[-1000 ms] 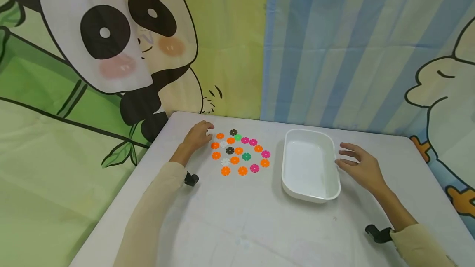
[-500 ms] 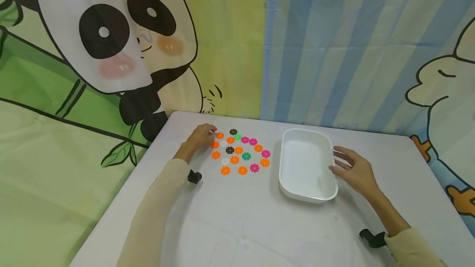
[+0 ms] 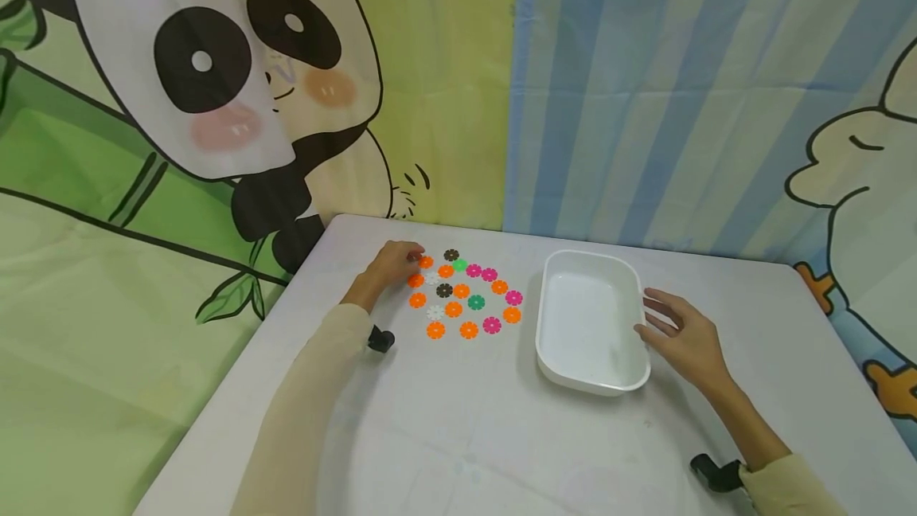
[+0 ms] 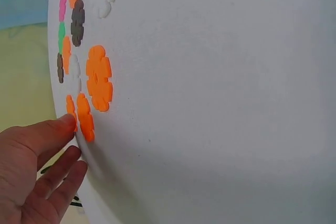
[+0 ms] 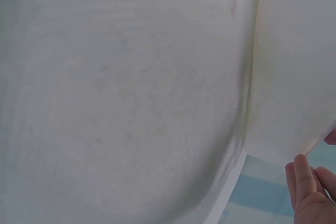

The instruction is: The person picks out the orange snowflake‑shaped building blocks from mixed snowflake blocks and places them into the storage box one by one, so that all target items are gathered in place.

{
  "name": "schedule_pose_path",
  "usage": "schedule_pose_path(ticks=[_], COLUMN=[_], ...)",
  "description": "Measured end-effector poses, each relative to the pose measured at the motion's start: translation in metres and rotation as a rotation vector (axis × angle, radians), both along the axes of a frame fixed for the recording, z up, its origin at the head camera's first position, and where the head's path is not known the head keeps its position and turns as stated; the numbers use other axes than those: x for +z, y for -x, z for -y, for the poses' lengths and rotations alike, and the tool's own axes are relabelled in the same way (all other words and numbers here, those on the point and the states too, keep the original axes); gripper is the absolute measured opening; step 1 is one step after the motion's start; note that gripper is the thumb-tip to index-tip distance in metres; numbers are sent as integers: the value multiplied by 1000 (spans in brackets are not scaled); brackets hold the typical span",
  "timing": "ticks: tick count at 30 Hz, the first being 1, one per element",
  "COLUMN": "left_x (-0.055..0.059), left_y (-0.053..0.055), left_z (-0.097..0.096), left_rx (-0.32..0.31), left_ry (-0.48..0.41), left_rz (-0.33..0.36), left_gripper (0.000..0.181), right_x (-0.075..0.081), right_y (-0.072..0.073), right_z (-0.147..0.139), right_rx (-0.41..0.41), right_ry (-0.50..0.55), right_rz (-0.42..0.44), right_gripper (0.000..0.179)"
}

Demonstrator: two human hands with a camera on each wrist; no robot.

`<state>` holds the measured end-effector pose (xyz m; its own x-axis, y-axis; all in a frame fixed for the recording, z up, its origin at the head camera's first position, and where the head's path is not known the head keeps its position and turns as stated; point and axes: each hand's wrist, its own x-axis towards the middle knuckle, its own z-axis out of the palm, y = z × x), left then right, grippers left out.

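Several flower-shaped plastic snowflake discs [image 3: 462, 291] in orange, pink, green, brown and white lie flat on the table. My left hand [image 3: 392, 263] reaches in from the left at their far corner, fingertips right at an orange disc [image 3: 426, 262]. In the left wrist view its thumb [image 4: 65, 120] overlaps that orange disc, while the other fingers hang loosely bent below. A white rectangular tray [image 3: 591, 321] stands right of the discs, its inside bare. My right hand [image 3: 688, 341] holds the tray's right rim, thumb lapping over the edge and fingers [image 5: 303, 174] along the outer wall.
The white-covered table [image 3: 458, 420] ends at the back against a printed cloth [image 3: 444, 86] with a panda and blue stripes. A strip of table separates the discs from the tray. Black wrist-worn devices [image 3: 716, 474] stick out beside both sleeves.
My left hand has moved right and slightly toward me, to the orange disc. My right hand has closed in on the tray's rim, and the tray has slid a little left.
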<state>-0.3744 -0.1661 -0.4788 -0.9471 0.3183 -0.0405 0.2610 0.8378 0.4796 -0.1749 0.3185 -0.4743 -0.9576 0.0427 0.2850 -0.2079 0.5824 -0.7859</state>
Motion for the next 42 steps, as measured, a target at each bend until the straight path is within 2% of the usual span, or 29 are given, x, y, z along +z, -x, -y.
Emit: schedule_pose_path(ticks=[13,25,36,39,42], left_x=[-7,-11,-13,-12,-7], left_y=[7,11,11,12,13], left_z=[-7,-4,-4,-7,-12], left_rx=[-3,-12,10,15,-6], left_ry=[-107,-133,-174,-181,-192], left_rz=[45,2,-13,-26,-43], left_gripper=[43,41,46,48,49], right_x=[1,3,3,2,2], right_y=[0,0,0,0,0], right_z=[-1,0,1,1,1], right_rx=[6,44,8,2,8], right_ry=[12,5,-9,-10,-6], right_rz=[4,-30,4,6,2], right_gripper=[65,69,67,68,68])
